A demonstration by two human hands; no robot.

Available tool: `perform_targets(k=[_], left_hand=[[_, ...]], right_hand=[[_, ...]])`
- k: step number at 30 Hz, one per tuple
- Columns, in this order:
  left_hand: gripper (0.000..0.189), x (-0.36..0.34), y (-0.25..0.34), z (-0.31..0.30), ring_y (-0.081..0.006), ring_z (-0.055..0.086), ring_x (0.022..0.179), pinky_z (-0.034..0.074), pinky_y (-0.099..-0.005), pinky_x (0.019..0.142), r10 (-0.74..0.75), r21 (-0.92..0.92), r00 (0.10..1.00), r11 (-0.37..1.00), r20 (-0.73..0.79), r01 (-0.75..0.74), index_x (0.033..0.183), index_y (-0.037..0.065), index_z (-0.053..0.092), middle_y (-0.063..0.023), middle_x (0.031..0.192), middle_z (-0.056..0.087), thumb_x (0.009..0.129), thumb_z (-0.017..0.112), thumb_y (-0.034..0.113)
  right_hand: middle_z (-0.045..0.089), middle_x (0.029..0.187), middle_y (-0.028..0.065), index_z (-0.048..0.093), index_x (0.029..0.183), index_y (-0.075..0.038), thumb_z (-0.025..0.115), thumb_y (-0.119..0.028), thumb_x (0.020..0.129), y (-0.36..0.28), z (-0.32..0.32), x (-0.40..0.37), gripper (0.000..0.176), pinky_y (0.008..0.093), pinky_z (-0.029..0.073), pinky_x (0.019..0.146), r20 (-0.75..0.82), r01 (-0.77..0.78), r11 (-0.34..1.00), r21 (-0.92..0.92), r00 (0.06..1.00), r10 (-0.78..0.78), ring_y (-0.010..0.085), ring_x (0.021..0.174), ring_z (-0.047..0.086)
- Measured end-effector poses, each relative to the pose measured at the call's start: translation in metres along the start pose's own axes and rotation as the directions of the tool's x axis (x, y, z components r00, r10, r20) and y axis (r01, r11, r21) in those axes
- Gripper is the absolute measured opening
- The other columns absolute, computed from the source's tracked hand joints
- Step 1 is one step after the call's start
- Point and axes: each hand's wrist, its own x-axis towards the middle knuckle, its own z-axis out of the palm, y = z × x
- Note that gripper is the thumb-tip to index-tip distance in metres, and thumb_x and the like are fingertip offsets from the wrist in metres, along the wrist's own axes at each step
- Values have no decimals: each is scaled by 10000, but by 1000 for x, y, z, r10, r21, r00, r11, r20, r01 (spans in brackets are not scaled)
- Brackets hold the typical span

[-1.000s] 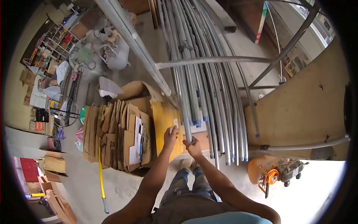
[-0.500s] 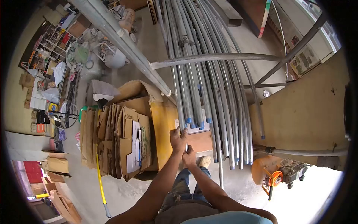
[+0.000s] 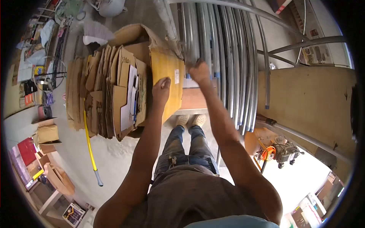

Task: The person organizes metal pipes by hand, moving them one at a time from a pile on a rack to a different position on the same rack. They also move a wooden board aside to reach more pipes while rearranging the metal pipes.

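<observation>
My left hand [image 3: 161, 89] is raised in front of the yellow side of a cardboard box [image 3: 166, 76], its fingers curled together with nothing visible in them. To its right, my right hand [image 3: 200, 72] is closed at the near ends of a bundle of grey metal pipes [image 3: 232, 64]. That hand and the pipe ends beside it are blurred, so what its fingers hold cannot be made out. Several of the pipes have blue ends.
Folded cardboard sheets [image 3: 102, 91] fill the box at left, with a yellow-handled tool [image 3: 89, 142] beside them. A metal frame bar [image 3: 247, 8] crosses above the pipes. At right are a tan panel [image 3: 308, 102] and a compressor [image 3: 286, 152] with an orange hose.
My hands have come apart. The left has let go of the pipe and moved left; the right has moved up along the pipe ends. The view has tilted down, showing both shoes.
</observation>
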Motion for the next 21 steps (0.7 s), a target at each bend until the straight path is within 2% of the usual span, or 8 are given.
perform_targets(k=[2, 7, 9, 10, 12, 16, 19, 21], left_hand=[[301, -29, -45, -6, -237, 678, 893, 517, -313, 781, -192, 56, 980, 980, 60, 189, 1048, 29, 676, -138, 985, 700, 883, 646, 279], [319, -90, -107, -12, -243, 668, 920, 502, -342, 839, -231, 86, 970, 971, 75, 224, 1037, 61, 684, -126, 996, 699, 878, 638, 334], [311, -98, -128, -16, -143, 637, 764, 543, -281, 608, -103, 37, 991, 994, 82, 100, 1062, 68, 669, -52, 900, 670, 863, 689, 307], [311, -101, -118, -20, -143, 637, 764, 543, -281, 608, -103, 27, 992, 994, 78, 101, 1062, 68, 669, -52, 900, 670, 863, 689, 307], [329, -106, -100, -32, -248, 665, 937, 500, -333, 838, -241, 56, 959, 970, 147, 235, 1047, 54, 671, -134, 1007, 695, 872, 642, 331], [344, -96, -90, -40, -250, 662, 939, 499, -331, 832, -202, 109, 964, 977, 175, 185, 1051, 50, 670, -140, 1007, 693, 868, 646, 340], [384, -78, -90, -28, -259, 658, 944, 498, -332, 837, -46, 254, 992, 967, 120, 14, 1072, 28, 656, -155, 1023, 686, 865, 654, 351], [430, -55, -64, -12, -271, 652, 962, 496, -340, 853, -57, 87, 995, 995, 80, 50, 1092, 9, 642, -169, 1055, 674, 856, 665, 368]], right_hand=[[635, 955, 326, 606, 1000, 85, 655, -463, 793, -24, -27, 11, 588, 467, 508, 821, 67, -30, 998, -59, 997, 34, 439, 946, 630], [642, 996, 301, 655, 966, 65, 629, -502, 809, -44, -36, 34, 589, 437, 490, 882, 40, 31, 999, 4, 999, -32, 423, 986, 627], [647, 1036, 268, 622, 1131, 12, 603, -410, 865, -47, -41, 44, 499, 433, 509, 857, 52, 228, 927, -299, 974, -222, 390, 1010, 627], [648, 1048, 254, 630, 1117, -4, 534, -432, 903, -61, -50, 37, 487, 436, 513, 858, 34, 191, 934, -303, 981, -190, 382, 993, 636], [648, 1046, 255, 635, 1096, -4, 519, -455, 900, -87, -51, 20, 505, 445, 512, 855, 24, 96, 928, -359, 995, -94, 381, 990, 638], [664, 989, 263, 643, 1029, 37, 458, -505, 890, -50, -21, 11, 589, 464, 497, 867, 153, 69, 854, -516, 988, 13, 410, 951, 648], [659, 967, 263, 649, 943, 0, 503, -419, 879, -29, -27, -25, 449, 477, 513, 806, 0, -21, 890, -455, 1000, 24, 404, 926, 645], [654, 930, 255, 639, 879, -9, 544, -349, 863, 3, -24, -41, 353, 466, 518, 769, -72, -52, 913, -405, 997, 25, 401, 906, 637]])
